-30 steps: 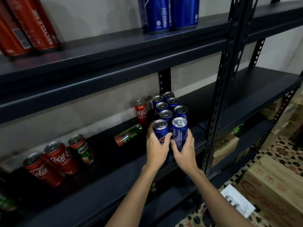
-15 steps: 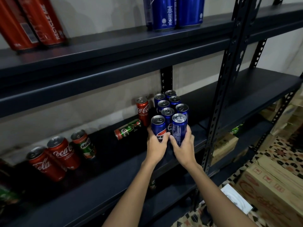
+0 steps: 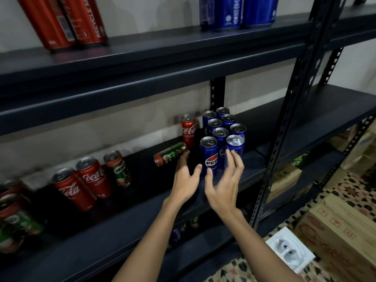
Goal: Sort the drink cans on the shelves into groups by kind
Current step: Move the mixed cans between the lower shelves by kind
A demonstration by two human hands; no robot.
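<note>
while both hands (image 3: pixel 205 180) hover empty, pepsi cans (image 3: pixel 221 137) stand grouped.

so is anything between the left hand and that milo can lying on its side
Nothing visible. The left hand is open, its fingertips right at the tipped Milo can, though touch is unclear. The upright Coca-Cola can stands just behind it, and the Pepsi cans are off to the right.

A single head-worn view looks forward and down, close to the middle shelf (image 3: pixel 126 231) from its front.
</note>
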